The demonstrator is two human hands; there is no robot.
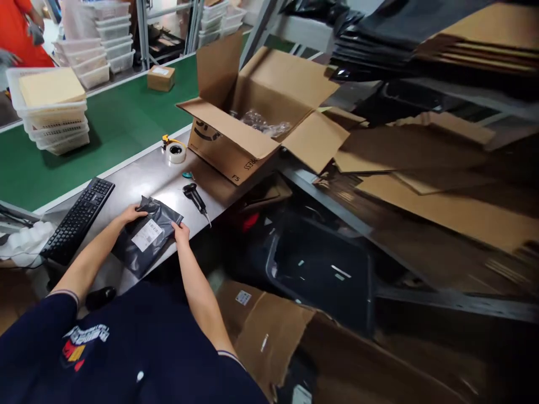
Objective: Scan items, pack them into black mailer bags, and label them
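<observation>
A dark grey poly mailer bag (145, 238) with a white label lies on the steel table (138, 179). My left hand (131, 214) rests on its far left corner, fingers curled over the edge. My right hand (181, 231) pinches its right edge. A black handheld scanner (195, 198) lies just right of the bag. A black keyboard (79, 219) sits to the left of it.
An open cardboard box (256, 120) with clear plastic inside stands at the table's far end, a tape roll (176, 152) beside it. Stacked white trays (53, 109) and a small box (160, 77) sit on the green conveyor. Flattened cartons (425, 179) and a black bin (324, 269) lie right. A person in orange (23, 31) stands far left.
</observation>
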